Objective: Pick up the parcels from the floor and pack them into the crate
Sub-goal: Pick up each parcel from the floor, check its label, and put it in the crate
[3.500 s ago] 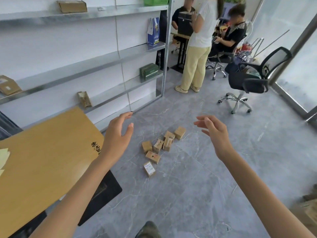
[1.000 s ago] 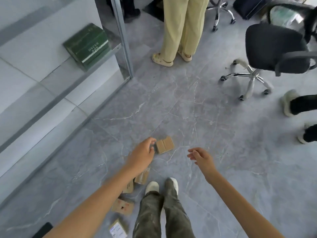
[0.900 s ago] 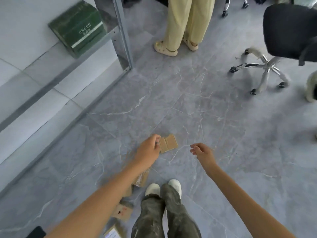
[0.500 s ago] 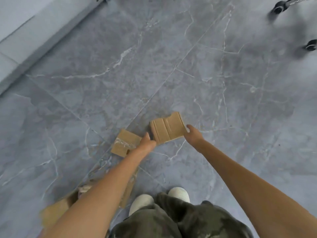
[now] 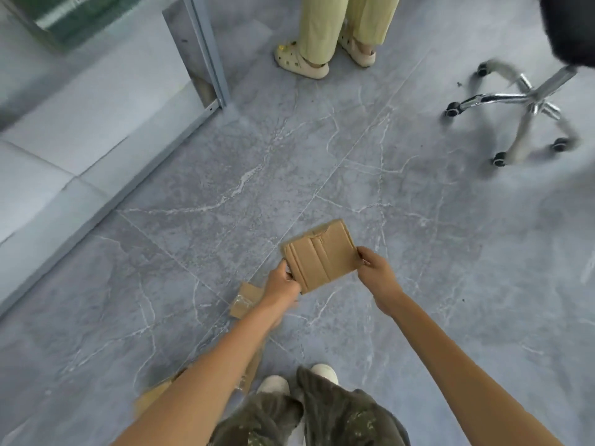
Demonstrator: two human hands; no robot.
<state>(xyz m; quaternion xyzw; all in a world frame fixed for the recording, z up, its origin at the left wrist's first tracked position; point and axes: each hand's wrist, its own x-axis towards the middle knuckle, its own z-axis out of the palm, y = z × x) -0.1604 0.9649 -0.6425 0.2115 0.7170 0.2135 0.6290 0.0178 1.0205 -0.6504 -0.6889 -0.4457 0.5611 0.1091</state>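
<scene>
Two brown cardboard parcels (image 5: 322, 255) pressed side by side are lifted off the grey floor, squeezed between my two hands. My left hand (image 5: 281, 284) grips their left edge and my right hand (image 5: 375, 268) grips their right edge. Another parcel (image 5: 244, 299) with clear tape lies on the floor just left of my left wrist. More parcels (image 5: 151, 395) lie further back under my left forearm, mostly hidden. No crate is in view.
A metal shelf post (image 5: 206, 49) and the shelf's base run along the left. A person in yellow trousers (image 5: 325, 30) stands ahead. An office chair's wheeled base (image 5: 524, 107) is at the upper right. My own shoes (image 5: 322, 373) are at the bottom.
My hands closed on either side of the pair of parcels and raised them from the floor. The view tilted up, bringing the shelf post, the standing person and the chair back in.
</scene>
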